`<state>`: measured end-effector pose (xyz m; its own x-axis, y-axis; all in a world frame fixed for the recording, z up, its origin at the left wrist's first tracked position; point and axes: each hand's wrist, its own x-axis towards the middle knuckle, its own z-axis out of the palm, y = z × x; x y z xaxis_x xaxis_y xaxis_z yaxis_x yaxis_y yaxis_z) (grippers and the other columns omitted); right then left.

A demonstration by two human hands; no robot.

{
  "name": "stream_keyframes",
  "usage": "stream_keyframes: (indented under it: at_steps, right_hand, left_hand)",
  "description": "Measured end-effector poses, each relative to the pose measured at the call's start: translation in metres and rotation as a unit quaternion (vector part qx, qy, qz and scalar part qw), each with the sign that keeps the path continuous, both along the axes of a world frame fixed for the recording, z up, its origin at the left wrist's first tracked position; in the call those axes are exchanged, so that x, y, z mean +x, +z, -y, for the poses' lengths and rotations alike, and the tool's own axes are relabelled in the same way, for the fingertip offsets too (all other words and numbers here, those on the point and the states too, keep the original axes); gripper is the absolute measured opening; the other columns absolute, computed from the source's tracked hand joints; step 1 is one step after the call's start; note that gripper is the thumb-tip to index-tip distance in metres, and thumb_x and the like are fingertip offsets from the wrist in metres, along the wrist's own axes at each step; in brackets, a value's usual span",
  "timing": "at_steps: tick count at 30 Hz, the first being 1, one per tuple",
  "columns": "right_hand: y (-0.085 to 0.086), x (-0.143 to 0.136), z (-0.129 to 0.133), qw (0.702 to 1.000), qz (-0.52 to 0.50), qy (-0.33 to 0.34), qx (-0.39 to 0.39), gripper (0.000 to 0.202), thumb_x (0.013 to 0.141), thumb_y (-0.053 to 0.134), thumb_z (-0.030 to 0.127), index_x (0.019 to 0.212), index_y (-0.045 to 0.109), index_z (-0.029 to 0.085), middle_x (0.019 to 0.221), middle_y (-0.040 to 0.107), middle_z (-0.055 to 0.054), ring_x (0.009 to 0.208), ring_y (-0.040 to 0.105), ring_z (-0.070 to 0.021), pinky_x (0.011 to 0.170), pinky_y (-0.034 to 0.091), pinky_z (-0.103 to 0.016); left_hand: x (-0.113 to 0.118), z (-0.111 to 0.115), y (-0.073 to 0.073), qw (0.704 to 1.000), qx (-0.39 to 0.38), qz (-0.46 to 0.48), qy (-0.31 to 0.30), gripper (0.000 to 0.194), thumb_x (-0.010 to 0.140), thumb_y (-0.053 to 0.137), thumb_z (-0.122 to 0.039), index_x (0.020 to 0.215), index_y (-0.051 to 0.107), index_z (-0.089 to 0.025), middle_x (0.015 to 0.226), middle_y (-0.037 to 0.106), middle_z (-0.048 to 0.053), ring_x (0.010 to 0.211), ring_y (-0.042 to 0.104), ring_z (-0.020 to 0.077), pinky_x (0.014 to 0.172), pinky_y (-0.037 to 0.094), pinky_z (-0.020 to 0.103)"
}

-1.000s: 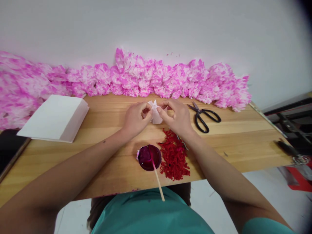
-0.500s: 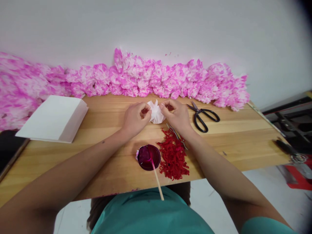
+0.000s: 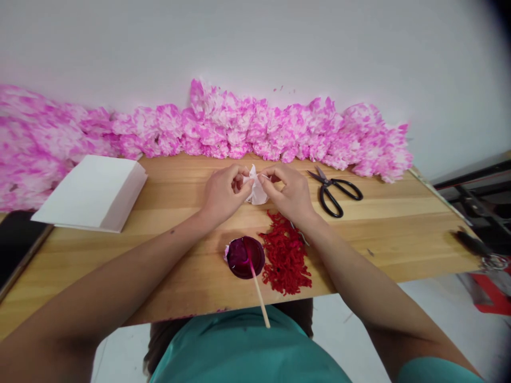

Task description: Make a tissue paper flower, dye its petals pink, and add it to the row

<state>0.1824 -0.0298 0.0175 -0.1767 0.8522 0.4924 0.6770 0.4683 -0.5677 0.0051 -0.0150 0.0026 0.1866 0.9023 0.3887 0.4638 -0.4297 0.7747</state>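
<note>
A small crumpled white paper flower (image 3: 257,192) is held between my two hands above the wooden table (image 3: 179,186). My left hand (image 3: 227,192) pinches its left edge between thumb and fingers. On the other side, my right hand (image 3: 290,192) pinches the right edge the same way. Below the hands stands a round dish of dark purple liquid (image 3: 255,255), with a wooden stick (image 3: 261,300) leaning out of it toward me. A heap of red frayed strands (image 3: 285,258) lies just right of the dish, partly under my right wrist.
Black-handled scissors (image 3: 331,191) lie with blades parted right of my right hand. A stack of white paper (image 3: 93,191) sits at the left. Pink and white paper flowers (image 3: 255,127) line the wall; a dark tool (image 3: 471,242) is at the right edge.
My fingers have drawn closer together on the white paper, which looks more gathered. The whole view has shifted slightly.
</note>
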Motion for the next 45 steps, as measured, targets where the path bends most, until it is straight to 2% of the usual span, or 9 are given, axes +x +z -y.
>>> stream_keyframes:
  at_steps: [9, 15, 25, 29, 33, 39, 45]
  right_hand:
    - [0.0023, -0.0027, 0.0022, 0.999, 0.037, -0.014, -0.01, 0.012, 0.089, 0.059, 0.027, 0.095, 0.068, 0.022, 0.089, 0.071, -0.004, 0.08, 0.062, -0.02, 0.074, 0.047, -0.034]
    - [0.0032, -0.0056, 0.0019, 0.997, 0.074, -0.024, 0.011, 0.011, 0.088, 0.058, 0.025, 0.088, 0.068, 0.022, 0.085, 0.071, -0.004, 0.081, 0.061, -0.0211, 0.075, 0.045, -0.035]
    - [0.001, -0.0049, -0.0006, 0.998, -0.015, -0.034, -0.057, 0.009, 0.086, 0.059, 0.022, 0.083, 0.067, 0.021, 0.084, 0.07, -0.003, 0.075, 0.061, -0.0183, 0.071, 0.046, -0.032]
    - [0.0008, -0.0067, 0.0019, 0.999, 0.009, -0.02, -0.03, 0.009, 0.086, 0.059, 0.02, 0.085, 0.068, 0.02, 0.083, 0.07, -0.003, 0.075, 0.06, -0.0184, 0.071, 0.043, -0.032]
    - [0.0003, -0.007, 0.002, 1.0, 0.015, -0.015, -0.011, 0.01, 0.085, 0.058, 0.019, 0.085, 0.068, 0.02, 0.082, 0.07, -0.002, 0.077, 0.06, -0.0181, 0.072, 0.042, -0.032]
    - [-0.0004, -0.0054, -0.0001, 0.999, 0.0, -0.027, -0.04, 0.01, 0.086, 0.058, 0.02, 0.084, 0.068, 0.021, 0.081, 0.069, -0.002, 0.073, 0.059, -0.0175, 0.069, 0.043, -0.032]
    - [0.001, -0.0066, 0.0014, 0.997, 0.064, -0.019, 0.026, 0.008, 0.087, 0.061, 0.023, 0.089, 0.068, 0.02, 0.084, 0.069, -0.004, 0.077, 0.059, -0.0197, 0.073, 0.042, -0.034]
  left_hand:
    - [0.0011, -0.001, -0.0038, 1.0, 0.011, -0.017, 0.006, 0.011, 0.085, 0.057, -0.026, 0.079, 0.063, -0.02, 0.064, 0.062, -0.002, 0.061, 0.054, 0.0126, 0.059, 0.039, 0.025]
    - [0.0013, 0.0001, -0.0012, 0.999, 0.025, -0.039, -0.007, 0.009, 0.084, 0.059, -0.025, 0.079, 0.065, -0.021, 0.067, 0.065, -0.001, 0.061, 0.055, 0.0133, 0.06, 0.039, 0.027]
    - [0.0002, 0.0, 0.0013, 1.0, -0.004, -0.029, -0.002, 0.005, 0.083, 0.059, -0.024, 0.082, 0.061, -0.021, 0.067, 0.066, -0.002, 0.06, 0.056, 0.0126, 0.06, 0.04, 0.026]
    - [0.0007, 0.0002, 0.0016, 0.998, 0.009, -0.06, 0.004, 0.01, 0.083, 0.063, -0.031, 0.086, 0.063, -0.021, 0.07, 0.067, -0.002, 0.063, 0.057, 0.014, 0.066, 0.041, 0.029]
    - [0.0003, 0.0003, 0.0027, 0.997, 0.011, -0.078, 0.012, 0.007, 0.085, 0.061, -0.027, 0.085, 0.065, -0.021, 0.071, 0.069, -0.001, 0.066, 0.058, 0.0145, 0.069, 0.042, 0.03]
    - [-0.0004, -0.0009, 0.0024, 0.999, -0.019, -0.045, 0.012, 0.009, 0.086, 0.058, -0.025, 0.082, 0.064, -0.019, 0.07, 0.068, -0.001, 0.063, 0.056, 0.013, 0.063, 0.04, 0.027]
    - [-0.0001, -0.0001, -0.0002, 0.998, 0.008, -0.063, 0.005, 0.008, 0.085, 0.06, -0.024, 0.083, 0.066, -0.02, 0.07, 0.068, -0.002, 0.064, 0.056, 0.0133, 0.067, 0.04, 0.028]
